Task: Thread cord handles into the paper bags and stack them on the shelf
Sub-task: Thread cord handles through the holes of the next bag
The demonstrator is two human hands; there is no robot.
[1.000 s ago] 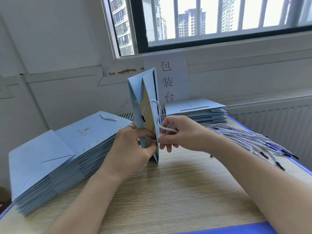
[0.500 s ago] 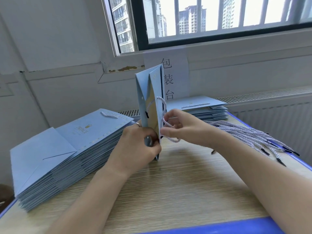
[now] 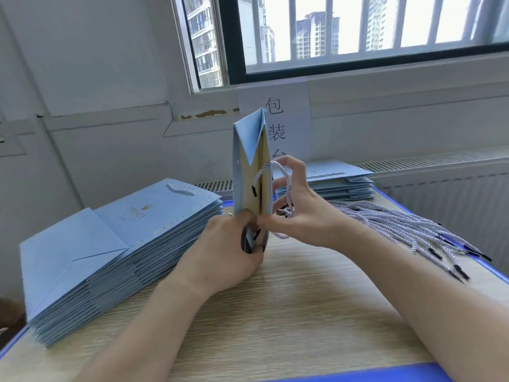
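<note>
Paper bag [image 3: 249, 166] stands on edge at table [image 3: 303, 312] centre, left hand [image 3: 228, 249] gripping its lower end, right hand [image 3: 300, 210] at its 3 o'clock pinching the looped cord [image 3: 286, 183]; judgement: steady the bag, feed the black tip [image 3: 253, 191] squarely through, draw slack evenly.

**What the view hides**

The left hand [image 3: 228, 252] covers the lower end of the upright paper bag [image 3: 249, 150], so the bag's bottom edge is out of sight. Where the right hand [image 3: 300, 213] pinches the cord [image 3: 286, 183] at the bag's edge, the dark tip is a blur, and whether it passes through the paper cannot be told. The bag and right hand hide most of the third character on the paper sign [image 3: 297, 111] and the near corner of the right stack of bags [image 3: 344, 183]. The print under "PRINCE" on the left stack of bags [image 3: 110, 244] is too small to read. Both forearms run off the frame, as does a brown object [image 3: 8, 312].
</note>
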